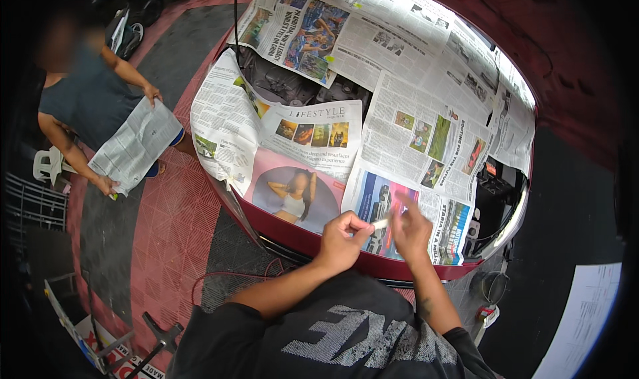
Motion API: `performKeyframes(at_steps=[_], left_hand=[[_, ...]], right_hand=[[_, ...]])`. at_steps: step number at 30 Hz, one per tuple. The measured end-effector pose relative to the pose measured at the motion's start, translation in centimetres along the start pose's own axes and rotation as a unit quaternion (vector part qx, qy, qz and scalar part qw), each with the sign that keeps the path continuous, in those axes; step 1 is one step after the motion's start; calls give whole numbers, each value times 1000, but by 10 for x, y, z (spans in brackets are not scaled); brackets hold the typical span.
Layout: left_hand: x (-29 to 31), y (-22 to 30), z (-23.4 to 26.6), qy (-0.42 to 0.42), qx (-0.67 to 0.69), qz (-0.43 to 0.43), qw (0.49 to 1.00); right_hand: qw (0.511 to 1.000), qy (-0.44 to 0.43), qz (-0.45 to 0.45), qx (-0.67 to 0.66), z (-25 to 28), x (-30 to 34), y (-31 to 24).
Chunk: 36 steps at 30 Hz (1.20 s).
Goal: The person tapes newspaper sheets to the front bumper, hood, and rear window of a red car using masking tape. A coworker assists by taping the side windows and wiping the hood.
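Above the front edge of a dark red car (283,234), my left hand (341,242) is closed, thumb and fingertips pinching a small pale strip (380,224) whose material I cannot make out. Just right of the strip is my right hand (411,231), its fingers stretched apart and partly blurred by motion. I see nothing held in it. Under both hands, overlapping newspaper sheets (393,129) cover most of the engine bay. Between the sheets, dark engine parts (279,82) show at the left, and more dark parts (496,182) at the right.
To the left, a co-worker (100,102) holds a folded newspaper sheet (136,146) in both hands. The raised red hood (566,79) overhangs the right side, and a thin prop rod (235,19) stands at the left. A red hose (219,274) lies on the tiled floor (170,246).
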<state>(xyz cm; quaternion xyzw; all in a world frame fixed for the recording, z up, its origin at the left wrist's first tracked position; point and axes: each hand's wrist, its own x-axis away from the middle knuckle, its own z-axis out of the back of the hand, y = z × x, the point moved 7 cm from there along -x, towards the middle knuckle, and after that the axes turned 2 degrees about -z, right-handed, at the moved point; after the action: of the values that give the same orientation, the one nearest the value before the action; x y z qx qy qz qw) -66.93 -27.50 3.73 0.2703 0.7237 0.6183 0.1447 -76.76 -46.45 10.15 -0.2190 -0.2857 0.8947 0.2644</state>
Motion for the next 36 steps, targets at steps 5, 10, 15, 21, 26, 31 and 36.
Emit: performKeyframes(at_steps=[5, 10, 15, 21, 26, 31, 36], left_hand=[[-21, 11, 35, 75, 28, -18, 997], [-62, 7, 42, 32, 64, -1, 997], [-96, 27, 20, -64, -3, -9, 998], [-163, 51, 27, 11, -215, -176, 961], [-311, 19, 62, -69, -499, -133, 853], [-400, -31, 44, -174, -481, 31, 859], [-430, -52, 39, -164, -510, -2, 844]], right_hand=[[907, 232, -230, -265, 84, -39, 185], [912, -119, -209, -332, 4, -46, 76], [850, -157, -244, -440, -69, -45, 9], [848, 71, -255, -459, -68, -86, 59], [973, 65, -102, -196, -49, -111, 80], [999, 14, -19, -47, -80, -130, 56], [971, -54, 200, 116, -100, -243, 26]])
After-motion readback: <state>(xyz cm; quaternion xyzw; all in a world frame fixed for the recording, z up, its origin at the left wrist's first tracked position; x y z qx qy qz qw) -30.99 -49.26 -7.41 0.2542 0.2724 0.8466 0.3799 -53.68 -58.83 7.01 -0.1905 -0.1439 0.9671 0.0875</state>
